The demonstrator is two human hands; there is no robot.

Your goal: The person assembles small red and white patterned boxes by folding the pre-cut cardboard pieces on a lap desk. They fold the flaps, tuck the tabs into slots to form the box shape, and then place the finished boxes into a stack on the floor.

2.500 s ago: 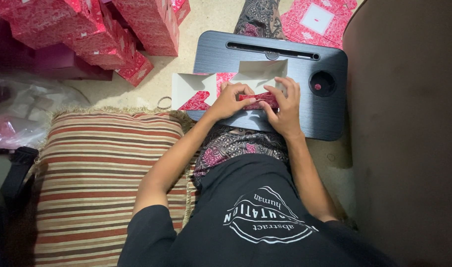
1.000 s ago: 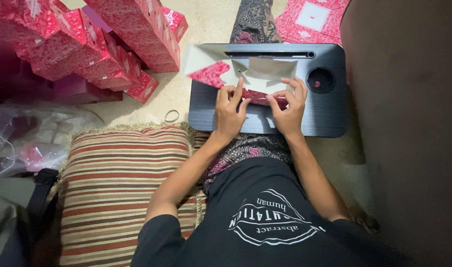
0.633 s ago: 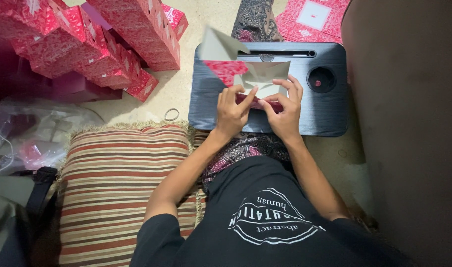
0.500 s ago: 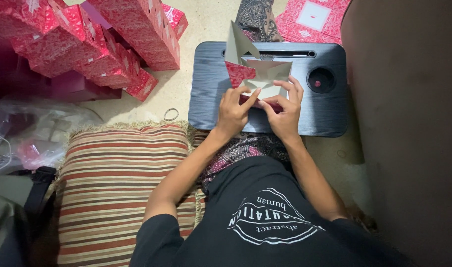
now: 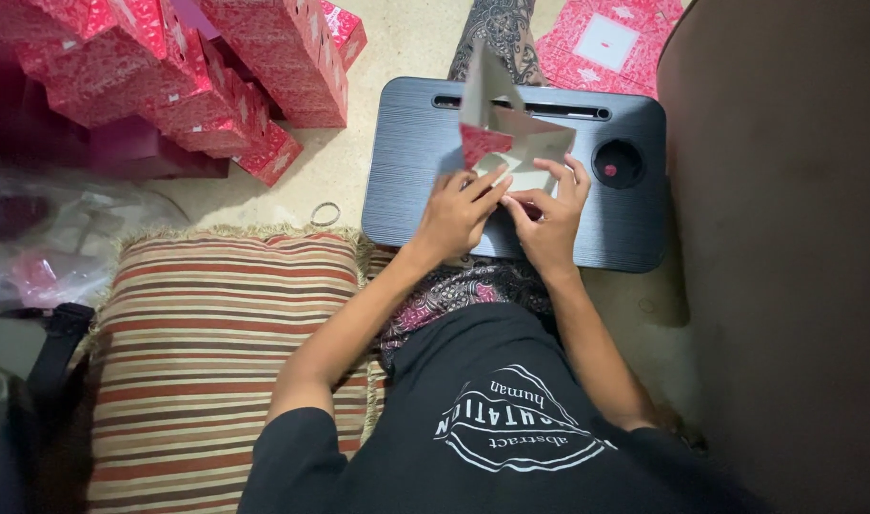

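**A:** So what's going on with the hands here?

**B:** Both are on a half-folded cardboard box blank (image 5: pixel 511 143), red patterned outside, plain pale inside. It's held just above the dark lap tray (image 5: pixel 406 181), which is the worktop here, toward its far middle. One flap stands up tall and pointy, and the rest opens out toward the tray's round cup recess (image 5: pixel 618 164).

**A:** Fingers closed on it or just resting?

**B:** Left hand (image 5: pixel 454 214) is on the near-left side of the blank, fingers curled, the tips pinching its lower edge. Right hand (image 5: pixel 547 214) is on the near-right side, fingers bent around the card, thumb tucked in toward the left hand. So both are closed on the same piece, the hands almost touching each other. Can't tell how much card is under the palms though.

**A:** What else is around the tray?

**B:** Left of the tray and further out there's a stack of finished red boxes (image 5: pixel 187 76), tumbled against each other on the floor. Beyond the tray's far-right corner lies a flat red box blank (image 5: pixel 606 43), unfolded. Near the tray's left edge, a small ring-shaped band (image 5: pixel 325 213) sits on the floor. On the near-left side of the tray is a striped cushion (image 5: pixel 207 362) with a fringe, the left forearm passing over its corner. Left of the cushion there's crumpled clear plastic wrap (image 5: pixel 64 238). Right of the tray is a big dark brown surface (image 5: pixel 787 238), can't tell what it is.
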